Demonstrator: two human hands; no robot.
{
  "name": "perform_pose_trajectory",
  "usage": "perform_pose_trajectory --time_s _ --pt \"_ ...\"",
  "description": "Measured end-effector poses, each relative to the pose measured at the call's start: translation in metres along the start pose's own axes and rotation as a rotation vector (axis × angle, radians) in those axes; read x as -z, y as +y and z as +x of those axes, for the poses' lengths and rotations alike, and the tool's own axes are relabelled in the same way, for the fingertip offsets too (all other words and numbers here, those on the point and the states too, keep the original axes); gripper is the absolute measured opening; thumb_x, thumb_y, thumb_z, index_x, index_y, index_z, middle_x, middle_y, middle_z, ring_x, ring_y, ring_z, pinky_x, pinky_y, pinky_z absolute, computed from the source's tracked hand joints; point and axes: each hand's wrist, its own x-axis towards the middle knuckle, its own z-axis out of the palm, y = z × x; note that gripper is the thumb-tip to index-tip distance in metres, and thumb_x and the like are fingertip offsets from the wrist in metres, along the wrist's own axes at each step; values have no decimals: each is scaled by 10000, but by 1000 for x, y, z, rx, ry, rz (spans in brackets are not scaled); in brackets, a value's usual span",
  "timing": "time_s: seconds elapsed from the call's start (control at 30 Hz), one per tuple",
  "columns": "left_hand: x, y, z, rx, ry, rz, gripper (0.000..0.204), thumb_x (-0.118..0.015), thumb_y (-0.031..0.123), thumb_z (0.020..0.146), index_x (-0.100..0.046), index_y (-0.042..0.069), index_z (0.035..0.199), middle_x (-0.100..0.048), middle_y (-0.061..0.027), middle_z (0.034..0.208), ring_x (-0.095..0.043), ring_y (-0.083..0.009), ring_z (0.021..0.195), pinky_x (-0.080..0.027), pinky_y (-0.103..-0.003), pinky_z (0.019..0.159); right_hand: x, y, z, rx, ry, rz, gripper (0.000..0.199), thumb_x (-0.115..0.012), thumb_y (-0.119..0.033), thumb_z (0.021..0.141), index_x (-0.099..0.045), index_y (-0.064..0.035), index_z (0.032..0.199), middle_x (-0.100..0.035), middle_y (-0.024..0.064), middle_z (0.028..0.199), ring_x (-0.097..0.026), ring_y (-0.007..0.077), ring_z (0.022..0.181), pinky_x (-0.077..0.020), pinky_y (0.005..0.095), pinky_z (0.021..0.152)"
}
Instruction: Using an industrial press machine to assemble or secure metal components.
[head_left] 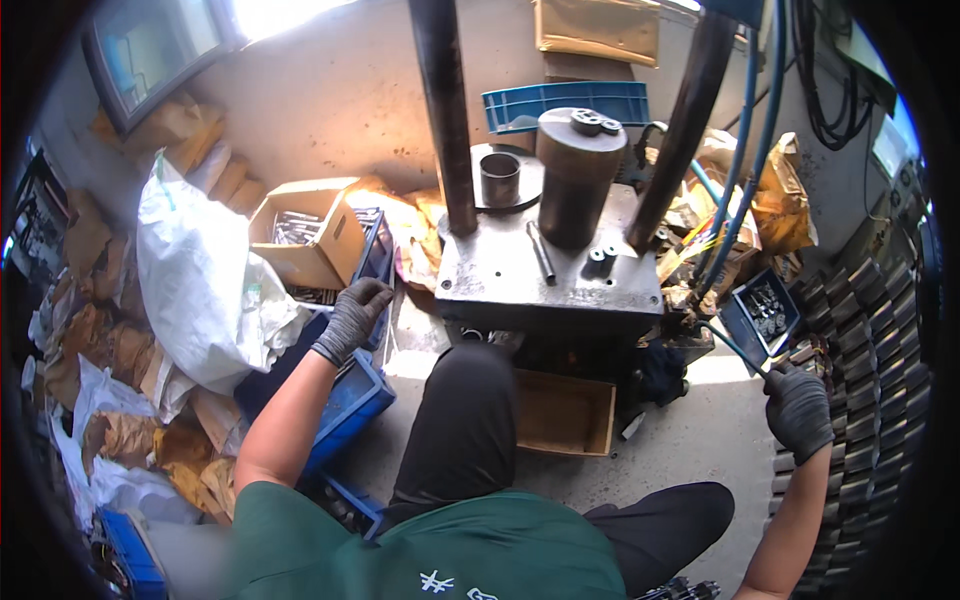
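Note:
My left hand [354, 318], in a grey glove, is beside a narrow blue bin [374, 262] of metal pieces. Its fingers are drawn together; whatever they may hold is hidden. Far to the right, my gloved right hand [800, 410] is closed at the end of a thin bluish rod [735, 346] that runs from the machine's side. Before me is the machine's metal table [480, 272]. A thick steel cylinder [578, 185] stands on it with small ring-shaped parts [590, 121] on top. A slim metal pin [541, 252] lies nearby, with two short sleeves [602, 259] beside the cylinder.
Two dark columns [447, 120] rise from the table, with blue hoses [757, 150] at right. A cardboard box [330, 228] of metal pins, a white sack [195, 275] and blue crates [355, 405] crowd the left. Stacked metal parts [860, 400] and a parts tray [765, 312] stand right.

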Motion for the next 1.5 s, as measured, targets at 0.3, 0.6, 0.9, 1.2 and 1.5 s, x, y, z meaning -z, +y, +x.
perform_pose_trajectory --time_s 0.3,0.6,0.9,1.2,1.5 --pt "70 -149 -195 382 322 -15 156 -677 117 955 -678 4 1063 -721 -120 956 -679 -192 917 -540 -336 856 -7 7 -11 -37 71 85 232 -637 -20 861 -610 19 1089 -612 170 1102 -590 326 1019 -465 424 913" --pt "108 -227 -211 643 -44 482 330 -739 291 864 -736 82 1119 -728 -188 1112 -692 -341 1064 -523 -424 969 -70 -101 -6 93 172 642 344 -567 107 845 -608 -38 1154 -572 134 1262 -604 240 1081 -535 272 721" --pt "102 -298 -167 767 -171 708 374 -755 303 809 -736 113 1131 -712 -197 1152 -678 -365 1087 -524 -453 981 -220 -126 -26 -44 -396 796 223 -665 -96 830 -674 6 1027 -666 191 988 -683 343 868 -554 408 782" --pt "73 -298 -145 693 -287 975 449 -747 190 776 -635 71 1194 -609 -268 1291 -617 -431 1178 -504 -494 1018 -245 -117 -36 7 -541 621 302 -658 -217 835 -718 -9 1045 -703 213 1009 -688 381 936 -553 451 847" --pt "67 -267 -148 638 -474 1129 546 -760 207 764 -608 79 1273 -610 -231 1310 -632 -400 1192 -531 -496 992 -256 -131 -18 65 -459 690 320 -659 -289 891 -690 -54 1106 -713 206 982 -682 409 911 -544 480 836"
